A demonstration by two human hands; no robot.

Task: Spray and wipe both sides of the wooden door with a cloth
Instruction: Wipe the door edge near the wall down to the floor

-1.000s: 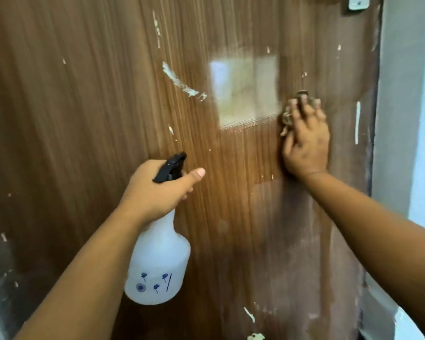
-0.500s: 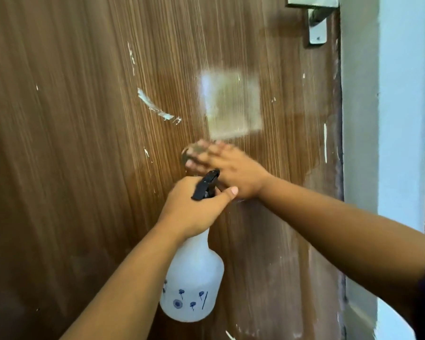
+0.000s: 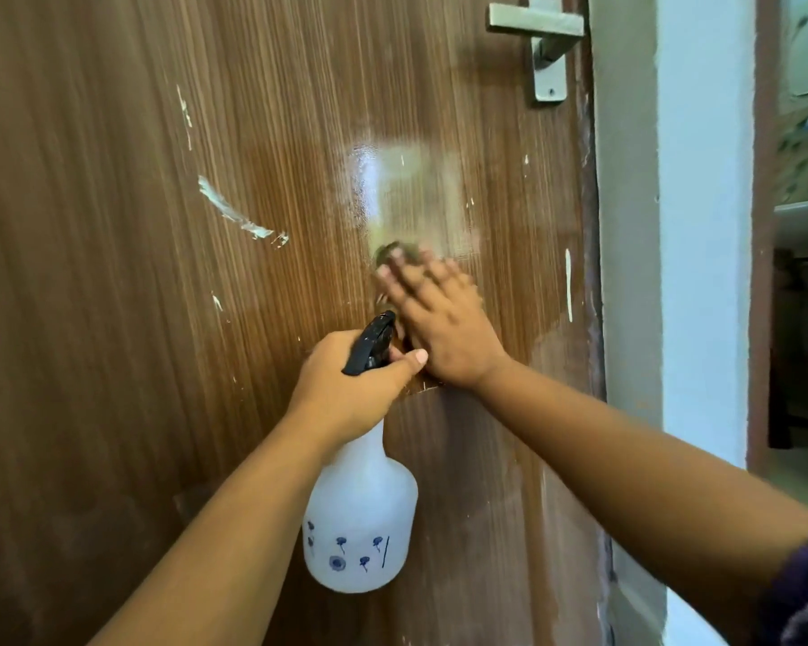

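Right hand [image 3: 439,328] shifted rightward, flat on cloth [image 3: 395,253]

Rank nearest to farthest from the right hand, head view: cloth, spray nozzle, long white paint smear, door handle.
From the right hand:
1. cloth, under its fingertips, touching
2. spray nozzle, just left, in the left hand
3. long white paint smear, upper left
4. door handle, top right

i see the right hand [image 3: 444,328] has swept its cloth [image 3: 395,254] from the door's [image 3: 113,319] right edge to the middle, now just under the shiny patch [image 3: 407,193]. the left hand [image 3: 351,389] has brought the spray bottle [image 3: 360,519] rightward, beside the right wrist. the door handle [image 3: 539,35] has come into view.
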